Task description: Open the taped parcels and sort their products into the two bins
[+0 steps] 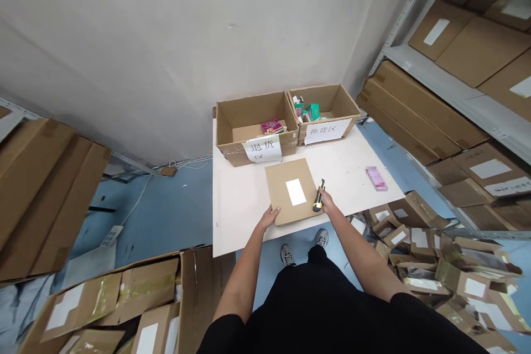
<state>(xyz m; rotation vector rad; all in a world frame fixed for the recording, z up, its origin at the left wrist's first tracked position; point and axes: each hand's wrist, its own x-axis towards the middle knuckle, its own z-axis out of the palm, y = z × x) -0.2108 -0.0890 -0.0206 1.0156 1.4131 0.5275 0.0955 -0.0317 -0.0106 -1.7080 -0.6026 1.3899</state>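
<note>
A flat cardboard box (pixel 279 184) with a white label (pixel 296 192) lies near the front edge of the white table (pixel 232 204). My left hand (pixel 269 217) grips its near left corner, the thumb by the top face and the other fingers partly hidden. At the box's right edge, my right hand (pixel 326 201) is closed around a yellow and black utility knife (pixel 318 199), which points away from me. Whether its blade is out is too small to tell.
Behind the box stand two open labelled cartons: the left carton (pixel 232 149) holds a purple pack (pixel 271 126), the right carton (pixel 350 110) green boxes (pixel 313 111). A blurred pink item (pixel 376 178) lies at right. Shelves (pixel 440 74) and discarded boxes (pixel 418 238) flank the table.
</note>
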